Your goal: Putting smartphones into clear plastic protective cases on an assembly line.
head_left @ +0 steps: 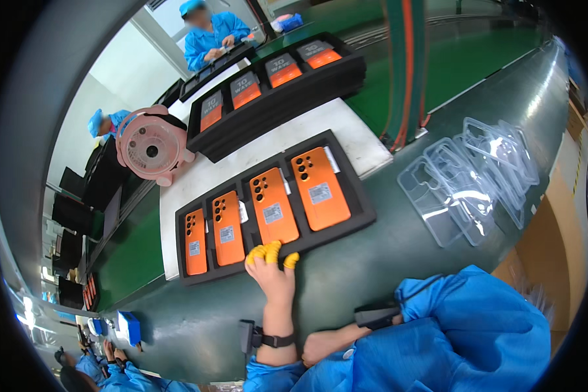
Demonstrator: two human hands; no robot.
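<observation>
A black foam tray (pixel 362 225) lies before me, holding several orange phones (pixel 274 208) back side up in separate slots, each with a pale label. My left hand (pixel 272 279), with yellow finger cots on its fingertips, reaches to the tray's near edge. Its fingers are apart, beside the lower end of the third phone from the left, and seem to rest on the rim. Close to my body, my right hand (pixel 323 346) is curled into a loose fist beside my left forearm; its inner side is hidden. Both wrists carry black strapped devices.
Beyond stands a stack of black trays (pixel 274 108) with grey-and-orange-faced items on a white board (pixel 366 147). A pink fan (pixel 151 147) is left of it. Clear plastic shells (pixel 464 186) are piled at right. Red and green straps (pixel 405 72) hang behind. Co-workers sit far left.
</observation>
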